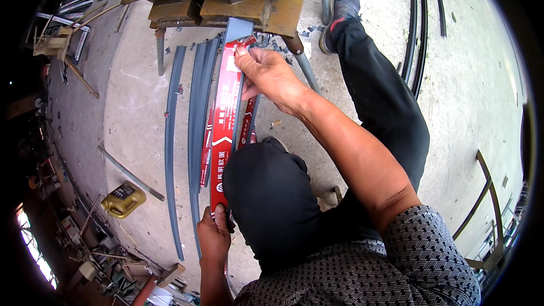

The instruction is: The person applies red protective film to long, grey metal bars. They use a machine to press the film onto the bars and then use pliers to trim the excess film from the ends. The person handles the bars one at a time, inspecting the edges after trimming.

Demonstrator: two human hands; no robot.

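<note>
A long grey profile strip (239,29) runs away from me, its top covered by red printed protective film (222,130). At the far end the grey surface is bare, and the film's edge looks torn or bunched there. My right hand (269,76) is closed round the strip near that end, thumb on the film and fingers at its right side. Lower down, my left hand (215,232) grips the strip's near part, with some fingers hidden beneath. The strip's bare end reaches the brown metal machine (238,8); whether it touches cannot be told.
Several grey strips (173,153) lie on the concrete floor to the left, some with red film. A gold jug (124,199) and a metal rod (131,173) are farther left. Dark bars (416,28) lie at the right. My bent knee (272,192) is beside the held strip.
</note>
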